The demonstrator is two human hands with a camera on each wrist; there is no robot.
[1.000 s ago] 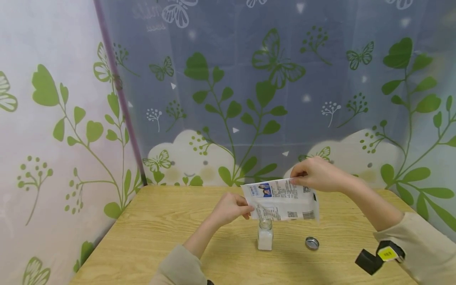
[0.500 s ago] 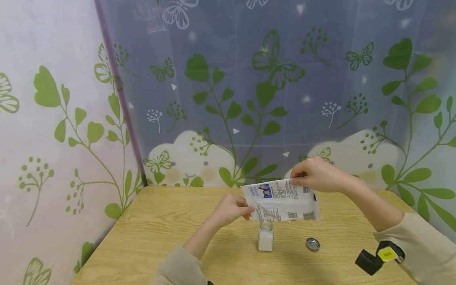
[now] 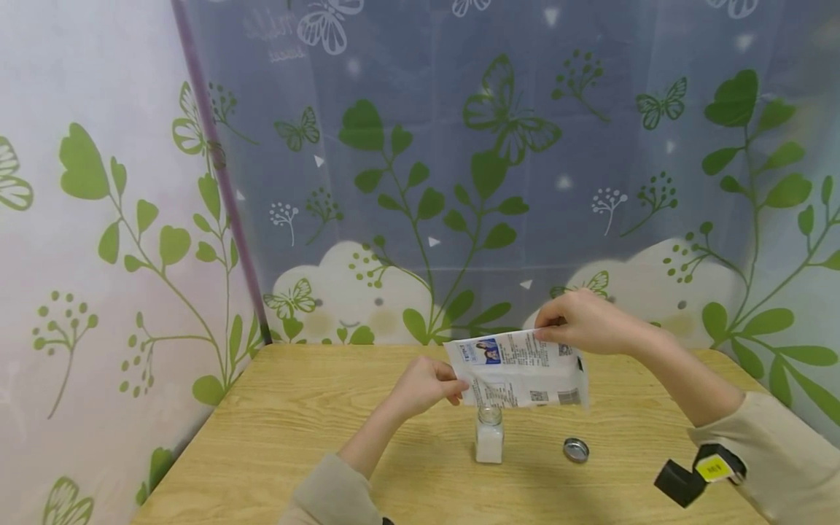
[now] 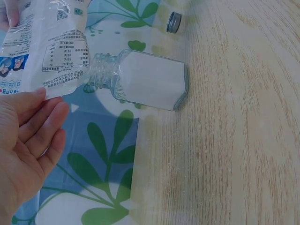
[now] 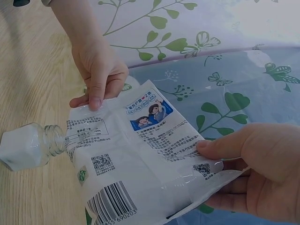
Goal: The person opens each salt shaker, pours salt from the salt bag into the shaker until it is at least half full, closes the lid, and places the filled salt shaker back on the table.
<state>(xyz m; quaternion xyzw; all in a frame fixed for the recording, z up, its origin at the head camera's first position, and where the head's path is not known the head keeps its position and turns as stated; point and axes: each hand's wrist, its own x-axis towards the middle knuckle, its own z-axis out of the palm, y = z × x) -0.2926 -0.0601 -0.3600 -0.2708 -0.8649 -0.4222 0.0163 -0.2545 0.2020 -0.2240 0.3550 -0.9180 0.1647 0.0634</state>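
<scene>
A white printed plastic bag is held sideways over a small glass jar, its lower left corner right at the jar's mouth. My left hand pinches the bag's left end between thumb and fingers. At the top edge, toward the right, my right hand grips the bag with its thumb on the printed face. White powder fills most of the jar, which stands upright on the table. In the right wrist view, the bag shows a barcode and a blue picture panel.
A round metal lid lies on the wooden table, right of the jar. Fine white specks dot the wood near the jar in the left wrist view. A patterned curtain hangs behind the table's far edge.
</scene>
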